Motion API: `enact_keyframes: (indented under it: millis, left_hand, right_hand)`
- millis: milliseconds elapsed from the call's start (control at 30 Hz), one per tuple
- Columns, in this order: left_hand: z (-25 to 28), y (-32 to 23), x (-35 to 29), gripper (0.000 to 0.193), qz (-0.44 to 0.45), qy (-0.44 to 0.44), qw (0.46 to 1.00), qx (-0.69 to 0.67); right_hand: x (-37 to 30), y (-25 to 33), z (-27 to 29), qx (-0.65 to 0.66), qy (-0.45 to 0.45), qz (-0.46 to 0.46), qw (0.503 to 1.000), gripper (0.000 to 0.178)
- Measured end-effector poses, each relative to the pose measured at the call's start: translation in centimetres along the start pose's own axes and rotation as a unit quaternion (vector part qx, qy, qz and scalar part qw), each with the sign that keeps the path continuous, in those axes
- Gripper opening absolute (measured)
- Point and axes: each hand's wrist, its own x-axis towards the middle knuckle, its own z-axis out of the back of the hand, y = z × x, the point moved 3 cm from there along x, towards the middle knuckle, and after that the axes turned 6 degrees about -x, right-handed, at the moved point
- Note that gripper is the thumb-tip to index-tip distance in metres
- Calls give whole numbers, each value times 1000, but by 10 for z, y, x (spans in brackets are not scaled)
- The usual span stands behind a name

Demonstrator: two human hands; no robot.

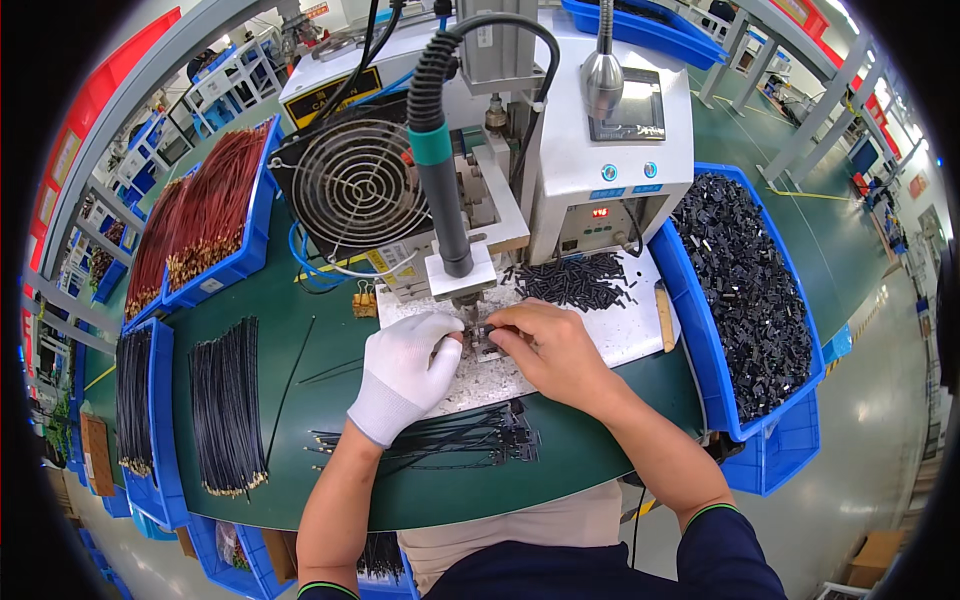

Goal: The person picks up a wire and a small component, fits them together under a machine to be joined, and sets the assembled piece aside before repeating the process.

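White-gloved left hand [408,362]: thumb and forefinger nearly together; from here I can't tell what, if anything, they grip. Bare right hand [555,352]: thumb and forefinger pinched round small black piece [491,331], at metal fixture [487,352], left of middle of white board [645,330], well back from front edge of green table [620,435]. Piece just right of left fingertips; right hand nearer, touching. Long axis too small for me to judge. Yellow-and-black lettered warning plate [335,97]; red digits lit on display [600,212].

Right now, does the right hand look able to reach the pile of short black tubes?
Likely yes: the short black tubes lie just beyond the right hand on the white board, and nothing visible stands between them.
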Motion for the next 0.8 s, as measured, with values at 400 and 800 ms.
enact_keyframes:
  millis: [400,800]
  left_hand:
    - [-5,0,1,11,-13,-10,1000,12]
    - [-5,2,2,13,-7,17,1000,24]
  right_hand:
    - [2,4,-5,-4,24,-14,1000,15]
    - [3,6,-4,-10,21,-4,1000,14]
